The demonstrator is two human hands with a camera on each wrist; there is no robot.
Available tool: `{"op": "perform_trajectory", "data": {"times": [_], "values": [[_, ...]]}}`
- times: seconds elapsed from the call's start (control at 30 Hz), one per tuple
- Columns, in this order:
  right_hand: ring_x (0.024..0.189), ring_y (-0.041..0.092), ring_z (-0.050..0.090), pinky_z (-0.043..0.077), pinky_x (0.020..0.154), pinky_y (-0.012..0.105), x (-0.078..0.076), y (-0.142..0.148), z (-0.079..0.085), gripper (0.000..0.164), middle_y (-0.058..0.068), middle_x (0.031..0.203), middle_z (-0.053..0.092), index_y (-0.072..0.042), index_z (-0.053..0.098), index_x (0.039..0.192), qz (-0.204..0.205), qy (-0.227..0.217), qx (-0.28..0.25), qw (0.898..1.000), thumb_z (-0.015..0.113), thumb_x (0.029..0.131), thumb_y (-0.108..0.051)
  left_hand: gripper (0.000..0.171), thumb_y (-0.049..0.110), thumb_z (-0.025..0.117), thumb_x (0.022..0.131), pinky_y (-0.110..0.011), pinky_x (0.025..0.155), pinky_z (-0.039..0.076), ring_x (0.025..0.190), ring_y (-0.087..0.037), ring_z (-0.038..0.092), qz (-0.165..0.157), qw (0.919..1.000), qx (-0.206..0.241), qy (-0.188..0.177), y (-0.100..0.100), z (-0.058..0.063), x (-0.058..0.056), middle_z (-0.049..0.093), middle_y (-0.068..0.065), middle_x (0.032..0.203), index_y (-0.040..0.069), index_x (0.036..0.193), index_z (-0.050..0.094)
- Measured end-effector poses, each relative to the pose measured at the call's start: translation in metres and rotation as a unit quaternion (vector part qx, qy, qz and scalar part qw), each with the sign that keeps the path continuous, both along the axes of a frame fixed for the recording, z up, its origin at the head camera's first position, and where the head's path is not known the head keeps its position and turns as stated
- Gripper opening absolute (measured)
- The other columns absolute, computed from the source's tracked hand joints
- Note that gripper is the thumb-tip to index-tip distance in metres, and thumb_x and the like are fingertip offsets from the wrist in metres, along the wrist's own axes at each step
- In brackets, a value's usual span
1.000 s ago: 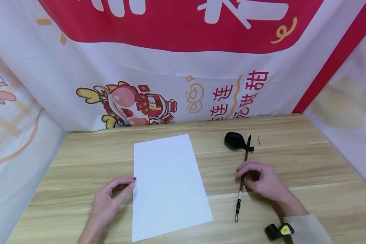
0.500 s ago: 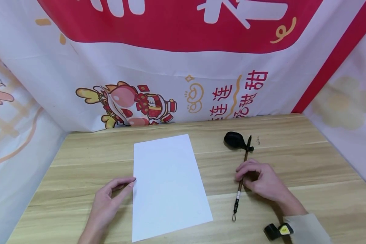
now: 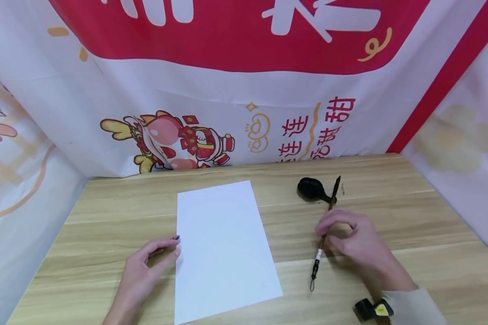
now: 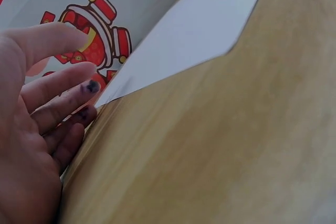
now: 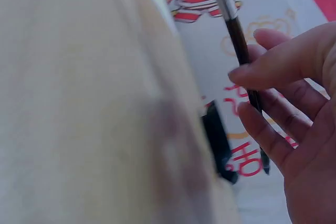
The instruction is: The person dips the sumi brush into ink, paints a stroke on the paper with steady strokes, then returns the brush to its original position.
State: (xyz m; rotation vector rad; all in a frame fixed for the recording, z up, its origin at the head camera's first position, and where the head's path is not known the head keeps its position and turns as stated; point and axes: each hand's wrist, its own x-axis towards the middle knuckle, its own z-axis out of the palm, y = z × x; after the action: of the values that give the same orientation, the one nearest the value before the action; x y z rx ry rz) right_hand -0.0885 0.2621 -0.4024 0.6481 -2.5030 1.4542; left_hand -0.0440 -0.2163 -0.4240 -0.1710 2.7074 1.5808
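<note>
My right hand (image 3: 351,237) pinches a calligraphy brush (image 3: 319,254) between thumb and fingers. The brush has a dark brown handle, a white label and a hanging loop at the near end; its black tip points away, beside a black spoon-shaped dish (image 3: 310,189). In the right wrist view the brush (image 5: 238,38) runs slanting between thumb and fingers, with the dark dish (image 5: 216,135) behind. A blank white sheet of paper (image 3: 225,250) lies left of the brush. My left hand (image 3: 144,268) has its fingertips right at the sheet's left edge, fingers loosely bent and dark-stained in the left wrist view.
The wooden table (image 3: 406,216) carries a small dark mark right of the brush tip. A printed red and white cloth (image 3: 227,90) hangs along the back and sides. A small black and yellow device (image 3: 372,309) sits at my right wrist.
The brush's black tip has risen and swung slightly right, away from the dish, as the right hand tilts it. The left hand and the paper stay nearly where they were.
</note>
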Motion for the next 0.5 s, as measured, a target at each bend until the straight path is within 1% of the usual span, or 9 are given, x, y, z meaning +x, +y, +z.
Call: {"op": "perform_trajectory", "data": {"times": [0.03,0.1,0.17,0.2,0.27,0.33,0.4,0.43,0.5], "values": [[0.109,0.007,0.068,0.044,0.109,0.013,-0.001,0.000,0.002,0.044,0.002,0.104,0.078,-0.009,0.080,0.097,0.014,0.011,-0.023,1.000,0.074,0.069,0.025,0.031,0.036,0.083,0.096,-0.003,0.107,0.031,0.135,0.000,0.056,-0.009,0.9999,-0.005,0.007,0.000,0.000,0.000,0.067,0.011,0.148,0.025,0.124,0.079],[0.111,0.008,0.068,0.047,0.109,0.015,-0.002,0.001,0.007,0.045,0.008,0.106,0.077,-0.003,0.079,0.099,0.039,0.025,-0.060,0.997,0.073,0.069,0.029,0.030,0.032,0.086,0.093,0.000,0.108,0.026,0.141,-0.001,0.051,-0.034,0.9985,-0.022,0.037,0.001,-0.003,-0.001,0.063,0.010,0.153,0.026,0.121,0.080],[0.113,0.008,0.069,0.050,0.108,0.017,-0.004,0.001,0.014,0.045,0.007,0.109,0.078,-0.001,0.077,0.101,0.060,0.029,-0.099,0.993,0.072,0.070,0.032,0.032,0.028,0.090,0.090,-0.002,0.110,0.024,0.147,-0.011,0.048,-0.060,0.9956,-0.038,0.062,0.002,-0.007,-0.001,0.061,0.008,0.156,0.026,0.120,0.081],[0.113,0.009,0.070,0.052,0.106,0.018,-0.005,0.001,0.017,0.045,0.006,0.111,0.078,0.001,0.077,0.101,0.072,0.028,-0.124,0.989,0.071,0.070,0.034,0.033,0.026,0.091,0.088,-0.009,0.115,0.025,0.149,-0.015,0.047,-0.071,0.9939,-0.042,0.073,0.002,-0.008,-0.002,0.061,0.006,0.156,0.025,0.120,0.081],[0.112,0.014,0.071,0.055,0.104,0.021,-0.009,0.002,0.023,0.044,0.008,0.113,0.078,0.006,0.075,0.102,0.097,0.029,-0.175,0.979,0.067,0.072,0.037,0.035,0.024,0.092,0.085,-0.029,0.125,0.026,0.150,-0.021,0.046,-0.088,0.9907,-0.056,0.088,0.003,-0.011,-0.002,0.063,0.002,0.155,0.025,0.119,0.081],[0.113,0.019,0.073,0.057,0.102,0.025,-0.013,0.001,0.028,0.043,0.009,0.114,0.079,0.010,0.073,0.104,0.126,0.038,-0.234,0.963,0.063,0.073,0.039,0.038,0.023,0.093,0.084,-0.051,0.125,0.025,0.151,-0.031,0.045,-0.095,0.9902,-0.061,0.081,0.003,-0.011,-0.002,0.063,0.000,0.155,0.024,0.120,0.082],[0.115,0.025,0.074,0.060,0.098,0.028,-0.018,0.000,0.033,0.039,0.017,0.115,0.079,0.016,0.070,0.105,0.161,0.048,-0.298,0.940,0.059,0.076,0.040,0.039,0.021,0.093,0.083,-0.069,0.120,0.023,0.152,-0.035,0.043,-0.099,0.9900,-0.063,0.079,0.003,-0.010,-0.003,0.063,-0.003,0.155,0.022,0.121,0.082],[0.115,0.028,0.074,0.062,0.096,0.030,-0.021,-0.001,0.034,0.036,0.021,0.116,0.078,0.019,0.069,0.106,0.174,0.049,-0.330,0.926,0.058,0.079,0.040,0.040,0.021,0.093,0.083,-0.071,0.119,0.022,0.152,-0.036,0.043,-0.100,0.9897,-0.064,0.080,0.003,-0.009,-0.003,0.063,-0.004,0.155,0.022,0.121,0.082],[0.116,0.032,0.075,0.064,0.094,0.033,-0.025,-0.001,0.038,0.030,0.024,0.115,0.078,0.021,0.069,0.106,0.186,0.043,-0.386,0.902,0.056,0.084,0.038,0.040,0.021,0.094,0.082,-0.074,0.119,0.020,0.153,-0.037,0.042,-0.101,0.9893,-0.068,0.080,0.003,-0.009,-0.004,0.062,-0.004,0.156,0.023,0.121,0.081]]}}
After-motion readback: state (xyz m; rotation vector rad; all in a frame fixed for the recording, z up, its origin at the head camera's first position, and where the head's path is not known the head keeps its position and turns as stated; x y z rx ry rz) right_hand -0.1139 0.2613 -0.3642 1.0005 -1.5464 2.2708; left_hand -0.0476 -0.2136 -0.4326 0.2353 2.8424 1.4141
